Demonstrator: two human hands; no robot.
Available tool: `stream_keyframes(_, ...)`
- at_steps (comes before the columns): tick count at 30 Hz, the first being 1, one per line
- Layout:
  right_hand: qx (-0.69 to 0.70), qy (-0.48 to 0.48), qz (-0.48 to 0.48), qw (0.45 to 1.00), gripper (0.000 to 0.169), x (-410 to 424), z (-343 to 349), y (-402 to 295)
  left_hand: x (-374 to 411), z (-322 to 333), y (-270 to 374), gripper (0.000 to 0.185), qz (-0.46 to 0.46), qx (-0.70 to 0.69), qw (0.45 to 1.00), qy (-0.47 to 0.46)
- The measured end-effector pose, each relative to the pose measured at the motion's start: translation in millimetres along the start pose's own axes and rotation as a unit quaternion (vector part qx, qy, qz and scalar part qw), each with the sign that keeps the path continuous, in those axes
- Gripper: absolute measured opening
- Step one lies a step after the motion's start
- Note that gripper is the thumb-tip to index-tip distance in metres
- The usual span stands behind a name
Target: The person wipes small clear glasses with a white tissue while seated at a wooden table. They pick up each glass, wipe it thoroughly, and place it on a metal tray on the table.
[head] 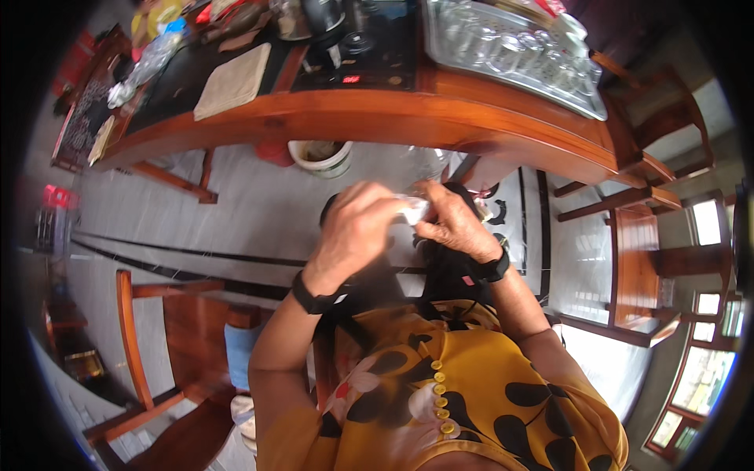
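Note:
My left hand (356, 229) and my right hand (456, 221) meet in front of my lap, above the floor. Between their fingers is a small white, partly see-through object (416, 210), perhaps a wrapper or piece of film; blur leaves its kind uncertain. Both hands pinch it, the left from its left side and the right from the other. A black band circles each wrist. Just beyond the fingers is a transparent object (425, 162), possibly a plastic bag or bottle, partly hidden by my right hand.
A wooden tea table (365, 112) curves across the front. On it are a folded beige cloth (232, 82), an electric cooktop (377, 81) with a lit display, and a metal tray (530, 91) of glasses. Below stands a white bucket (324, 166). Wooden chairs (123, 335) flank me.

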State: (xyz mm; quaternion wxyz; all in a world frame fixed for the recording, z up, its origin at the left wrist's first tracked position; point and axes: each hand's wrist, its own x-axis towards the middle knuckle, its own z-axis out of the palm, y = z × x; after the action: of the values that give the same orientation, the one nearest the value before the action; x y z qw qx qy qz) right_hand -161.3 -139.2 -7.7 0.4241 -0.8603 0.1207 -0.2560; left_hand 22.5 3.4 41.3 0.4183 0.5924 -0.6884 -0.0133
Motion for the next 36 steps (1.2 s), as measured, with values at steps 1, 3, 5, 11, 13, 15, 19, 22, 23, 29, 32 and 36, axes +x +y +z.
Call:
stream_keyframes(1, -0.003, -0.029, 0.053, 0.998, 0.053, 0, 1, -8, -4, -7, -3, 0.036, 0.012, 0.049, 0.999, -0.001)
stream_keyframes(3, -0.003, -0.061, 0.078, 0.995, 0.050, 4, 4, -14, -6, 2, -2, 0.033, 0.004, 0.017, 0.999, 0.041)
stream_keyframes(5, 0.036, -0.058, 0.088, 0.994, 0.049, 2, 5, -12, -2, 12, 6, 0.026, -0.015, -0.061, 0.996, 0.069)
stream_keyframes(11, 0.023, 0.015, 0.076, 0.997, 0.046, 4, -10, -10, -8, -5, -9, 0.017, -0.151, -0.143, 0.978, -0.008)
stream_keyframes(13, 0.006, -0.010, 0.106, 0.994, 0.044, 7, -14, -22, -4, 6, -6, 0.015, -0.182, -0.141, 0.962, 0.146)
stream_keyframes(15, 0.015, -0.022, 0.095, 0.995, 0.044, 5, -10, -20, -1, 5, 2, 0.016, -0.149, -0.123, 0.968, 0.161)
stream_keyframes(19, 0.052, -0.047, 0.125, 0.990, 0.045, 4, -6, -25, -3, 14, 7, 0.019, -0.060, -0.072, 0.992, 0.087)
stream_keyframes(22, 0.021, -0.043, 0.095, 0.994, 0.048, 3, -5, -18, -3, 20, 5, 0.020, -0.048, -0.034, 0.996, 0.063)
stream_keyframes(23, 0.011, -0.043, 0.096, 0.994, 0.048, 2, -6, -17, -4, 18, 6, 0.021, -0.045, -0.040, 0.997, 0.044)
stream_keyframes(29, -0.019, -0.025, 0.055, 0.998, 0.049, -2, 0, -10, -10, 21, 10, 0.026, -0.098, -0.136, 0.985, 0.046)
stream_keyframes(32, 0.030, -0.023, 0.072, 0.997, 0.049, -7, 3, -8, -7, 17, 17, 0.025, -0.091, -0.162, 0.982, 0.042)
stream_keyframes(36, 0.007, 0.007, 0.032, 0.999, 0.053, -10, 2, -3, -8, 15, 3, 0.020, -0.059, -0.148, 0.987, 0.023)
